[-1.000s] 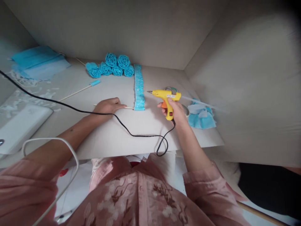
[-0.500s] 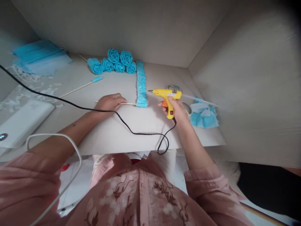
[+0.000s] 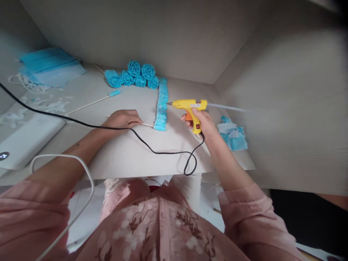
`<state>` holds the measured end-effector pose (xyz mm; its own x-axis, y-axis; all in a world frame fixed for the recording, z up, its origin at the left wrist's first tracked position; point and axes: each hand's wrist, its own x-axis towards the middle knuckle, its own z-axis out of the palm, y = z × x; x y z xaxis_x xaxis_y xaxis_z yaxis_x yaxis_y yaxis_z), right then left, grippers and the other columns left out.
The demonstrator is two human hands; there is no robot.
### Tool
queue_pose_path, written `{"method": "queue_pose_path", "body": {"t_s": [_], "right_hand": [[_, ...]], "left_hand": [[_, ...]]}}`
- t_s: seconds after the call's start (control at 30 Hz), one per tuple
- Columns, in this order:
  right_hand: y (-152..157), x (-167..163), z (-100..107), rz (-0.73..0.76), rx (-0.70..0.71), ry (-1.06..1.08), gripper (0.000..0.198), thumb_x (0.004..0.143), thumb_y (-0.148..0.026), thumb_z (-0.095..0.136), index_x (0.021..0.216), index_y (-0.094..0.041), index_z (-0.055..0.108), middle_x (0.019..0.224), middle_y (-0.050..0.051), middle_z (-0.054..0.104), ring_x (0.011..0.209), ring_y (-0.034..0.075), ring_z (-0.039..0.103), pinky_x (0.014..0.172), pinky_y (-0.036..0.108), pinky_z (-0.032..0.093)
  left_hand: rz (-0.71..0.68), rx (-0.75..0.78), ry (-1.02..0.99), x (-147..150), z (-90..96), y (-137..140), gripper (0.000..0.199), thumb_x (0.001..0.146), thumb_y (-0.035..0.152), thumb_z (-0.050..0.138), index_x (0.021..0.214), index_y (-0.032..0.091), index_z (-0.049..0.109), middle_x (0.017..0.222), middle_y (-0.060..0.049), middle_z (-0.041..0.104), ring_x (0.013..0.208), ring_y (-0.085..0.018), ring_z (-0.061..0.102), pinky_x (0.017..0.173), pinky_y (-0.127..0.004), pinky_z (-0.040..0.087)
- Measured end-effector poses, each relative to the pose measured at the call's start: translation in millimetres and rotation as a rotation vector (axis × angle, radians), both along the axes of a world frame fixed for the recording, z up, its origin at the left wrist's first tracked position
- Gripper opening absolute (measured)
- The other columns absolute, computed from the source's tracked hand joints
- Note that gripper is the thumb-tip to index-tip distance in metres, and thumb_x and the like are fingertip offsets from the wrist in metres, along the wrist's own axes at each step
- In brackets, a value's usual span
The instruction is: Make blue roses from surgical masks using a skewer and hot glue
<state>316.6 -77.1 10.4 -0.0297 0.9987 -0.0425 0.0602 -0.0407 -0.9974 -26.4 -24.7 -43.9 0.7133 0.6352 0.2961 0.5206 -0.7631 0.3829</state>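
My left hand (image 3: 125,120) is closed on a thin wooden stick (image 3: 147,125), whose right end meets the near end of a ruffled blue strip (image 3: 162,103). The strip lies lengthwise, running away from me across the table. In my right hand (image 3: 201,121) is a yellow glue gun (image 3: 190,105), fingers wrapped around its handle by the orange trigger. Its metal nozzle points left, at or just above the strip's right edge; I cannot tell if they touch. A clear glue stick (image 3: 227,107) juts from the gun's back.
Several blue rolled flowers (image 3: 140,80) sit at the back. Another stick with a blue tip (image 3: 114,93) lies left of them. Blue masks (image 3: 51,67), white scraps (image 3: 35,103) and a white power bank (image 3: 32,139) are left; blue scraps (image 3: 233,136) right. A black cord (image 3: 160,153) crosses in front.
The glue gun has moved left, bringing its nozzle to the strip's right edge. The strip's near end and the stick have shifted slightly toward me. The camera view has moved a little.
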Motion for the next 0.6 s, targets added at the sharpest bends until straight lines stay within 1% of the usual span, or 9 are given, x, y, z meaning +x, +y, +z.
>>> {"method": "queue_pose_path", "body": {"t_s": [0.13,0.27,0.37,0.5,0.6], "right_hand": [[-3,-4,-13,-0.002,-0.033,0.040,0.056,0.068,-0.075,0.080,0.080,-0.021,0.074,0.076,0.007,0.077,0.055,0.013,0.056,0.045,0.026,0.044],[-10,-3,-25,0.006,-0.028,0.023,0.055,0.072,-0.074,0.078,0.074,-0.018,0.074,0.067,0.006,0.073,0.055,0.013,0.055,0.050,0.026,0.045],[-11,-2,-27,0.010,-0.011,0.003,0.055,0.077,-0.072,0.074,0.075,-0.018,0.076,0.069,0.007,0.074,0.058,0.015,0.058,0.054,0.027,0.046],[-11,-3,-26,-0.021,-0.042,0.088,0.052,0.076,-0.069,0.077,0.085,-0.018,0.076,0.080,0.009,0.079,0.059,0.014,0.059,0.058,0.027,0.048],[-12,-5,-24,-0.028,-0.048,0.126,0.051,0.076,-0.067,0.077,0.087,-0.018,0.075,0.082,0.008,0.080,0.058,0.014,0.059,0.058,0.027,0.049]], "left_hand": [[0.022,0.001,-0.010,2,-4.3,1,0.032,0.102,0.031,0.051,0.100,0.019,0.081,0.100,-0.008,0.075,0.089,-0.017,0.068,0.082,-0.025,0.048],[0.069,-0.011,-0.003,4,-5.2,1,0.031,0.101,0.029,0.052,0.097,0.020,0.082,0.101,-0.008,0.074,0.089,-0.017,0.067,0.084,-0.025,0.048],[0.092,-0.023,-0.017,5,-4.8,1,0.031,0.101,0.029,0.052,0.097,0.021,0.082,0.099,-0.006,0.074,0.087,-0.017,0.067,0.083,-0.025,0.049],[0.082,-0.038,-0.025,5,-4.6,0,0.034,0.103,0.032,0.051,0.097,0.022,0.082,0.098,-0.006,0.074,0.086,-0.016,0.067,0.083,-0.024,0.049],[0.072,-0.042,-0.028,4,-5.3,1,0.035,0.104,0.034,0.050,0.099,0.021,0.083,0.098,-0.007,0.074,0.086,-0.016,0.067,0.083,-0.024,0.049]]}}
